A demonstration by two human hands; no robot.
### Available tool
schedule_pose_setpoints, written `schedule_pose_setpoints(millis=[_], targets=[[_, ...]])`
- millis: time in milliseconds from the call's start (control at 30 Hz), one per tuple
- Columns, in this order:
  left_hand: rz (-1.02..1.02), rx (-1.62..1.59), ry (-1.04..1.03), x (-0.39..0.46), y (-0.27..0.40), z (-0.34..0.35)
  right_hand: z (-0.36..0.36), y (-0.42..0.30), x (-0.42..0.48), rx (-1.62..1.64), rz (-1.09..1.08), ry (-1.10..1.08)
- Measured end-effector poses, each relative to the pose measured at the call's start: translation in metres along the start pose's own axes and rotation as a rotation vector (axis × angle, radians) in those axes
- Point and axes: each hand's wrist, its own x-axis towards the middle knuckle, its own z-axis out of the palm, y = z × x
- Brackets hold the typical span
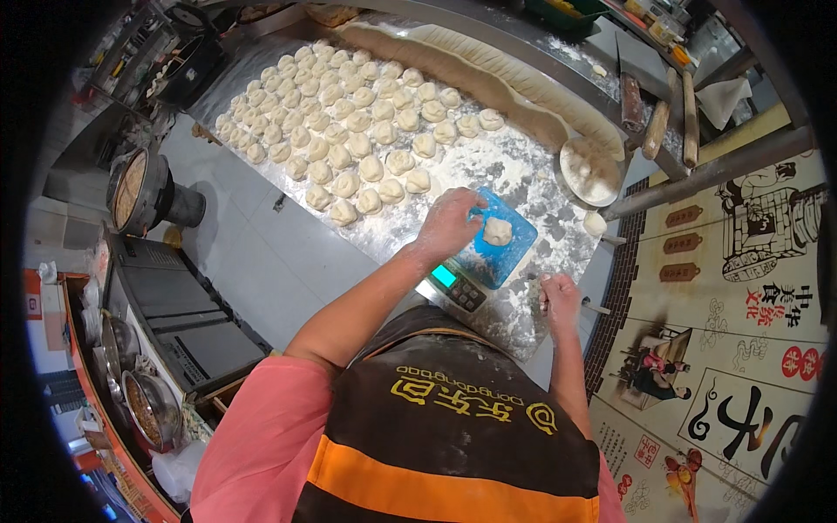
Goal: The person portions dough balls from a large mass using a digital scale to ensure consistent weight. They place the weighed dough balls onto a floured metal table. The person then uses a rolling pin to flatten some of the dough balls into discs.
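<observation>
A blue plastic tray (513, 252) rests on a digital kitchen scale (458, 287) with a lit green display. One pale lump of dough (497, 231) sits in the tray. At the tray's left edge is my left hand (451, 221), its fingers curled beside the lump; whether they pinch anything is hidden. My right hand (560, 297) hovers near the table's right edge, apart from the tray, with fingers bent inward and their contents hidden. Rows of floured dough pieces (358, 144) cover the left part of the metal worktable (484, 333).
A white bowl of flour (590, 173) stands at the right, with a loose dough piece (594, 223) near it. Long floured tan strips (523, 78) line the back. Wooden-handled blades (644, 85) lie on a shelf. A steel bowl of filling (149, 408) is at lower left.
</observation>
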Motion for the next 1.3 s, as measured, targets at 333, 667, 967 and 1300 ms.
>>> schedule_pose_setpoints(millis=[333, 667, 967, 1300], targets=[[0.218, 0.372, -0.232, 0.013, 0.009, 0.036, -0.051, 0.014, 0.084, -0.679, -0.28, 0.291], [-0.078, -0.002, -0.06, 0.005, 0.004, 0.002, -0.06, -0.016, 0.152, -1.123, 0.025, 0.368], [-0.264, -0.005, 0.13, 0.06, -0.055, -0.032, 0.01, -0.059, 0.07, -0.553, -0.32, 0.141], [-0.186, 0.322, 0.009, 0.062, -0.093, -0.009, 0.073, -0.061, 0.035, -0.676, -0.218, -0.052]])
